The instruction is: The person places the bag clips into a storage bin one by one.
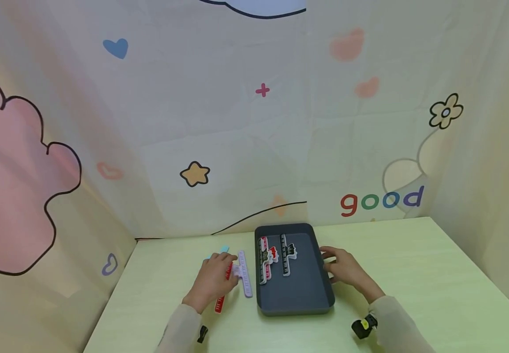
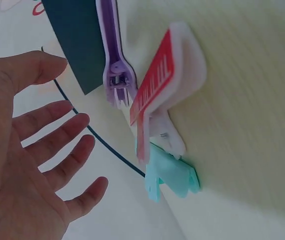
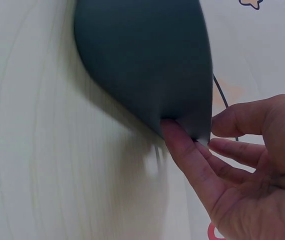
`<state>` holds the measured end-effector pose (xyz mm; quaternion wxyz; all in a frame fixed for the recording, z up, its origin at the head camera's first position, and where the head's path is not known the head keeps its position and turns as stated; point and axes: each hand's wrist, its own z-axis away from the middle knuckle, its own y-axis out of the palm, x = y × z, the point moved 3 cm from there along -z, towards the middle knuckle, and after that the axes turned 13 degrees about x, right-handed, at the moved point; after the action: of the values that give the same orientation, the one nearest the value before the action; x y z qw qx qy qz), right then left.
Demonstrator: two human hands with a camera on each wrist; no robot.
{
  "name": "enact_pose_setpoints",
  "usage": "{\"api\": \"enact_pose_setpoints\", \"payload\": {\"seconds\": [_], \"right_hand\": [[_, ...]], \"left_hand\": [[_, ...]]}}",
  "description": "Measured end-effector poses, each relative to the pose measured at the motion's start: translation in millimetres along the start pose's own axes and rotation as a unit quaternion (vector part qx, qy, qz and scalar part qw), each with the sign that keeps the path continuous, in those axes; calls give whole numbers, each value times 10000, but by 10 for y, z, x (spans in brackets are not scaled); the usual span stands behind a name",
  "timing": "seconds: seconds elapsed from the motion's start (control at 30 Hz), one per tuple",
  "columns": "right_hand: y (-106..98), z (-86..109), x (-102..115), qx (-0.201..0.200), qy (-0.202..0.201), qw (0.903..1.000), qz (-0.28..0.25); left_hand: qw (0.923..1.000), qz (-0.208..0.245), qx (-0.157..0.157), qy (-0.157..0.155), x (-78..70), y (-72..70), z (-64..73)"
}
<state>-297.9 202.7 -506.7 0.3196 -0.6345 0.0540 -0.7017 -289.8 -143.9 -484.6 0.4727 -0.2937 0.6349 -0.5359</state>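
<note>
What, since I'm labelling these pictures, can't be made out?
Head view: part of the red clip, under the left hand.
Head view: marks on the separate black clip, too small.
Left wrist: one end of the purple clip, past the top edge.
Right wrist: inside of the tray, behind its wall.

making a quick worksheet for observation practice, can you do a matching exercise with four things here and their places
1. Dark grey rectangular tray
2. Lilac ruler-shaped plastic clip
3. Single red-and-white ruler-shaped plastic clip
4. Overlapping red and black ruler-shaped plastic clips

A. Inside the tray, along its left side in the head view
B. Touched by the right grip
C. Outside the tray, closest to its wall
D. Partly hidden by the left grip in the head view

Pairs: 1-B, 2-C, 3-D, 4-A
</note>
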Motion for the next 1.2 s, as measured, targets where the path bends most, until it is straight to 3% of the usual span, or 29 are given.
{"api": "enact_pose_setpoints", "payload": {"seconds": [0.4,1.0,1.2], "right_hand": [[10,7,-2,-19,61,10000,-71],[13,9,-1,-79,-29,10000,-37],[9,24,3,-73,-34,9999,-60]], "left_hand": [[9949,-644,735,-244,71,174,-180],[9924,-923,814,-68,65,250,-343],[9944,-677,811,13,51,227,-352]]}}
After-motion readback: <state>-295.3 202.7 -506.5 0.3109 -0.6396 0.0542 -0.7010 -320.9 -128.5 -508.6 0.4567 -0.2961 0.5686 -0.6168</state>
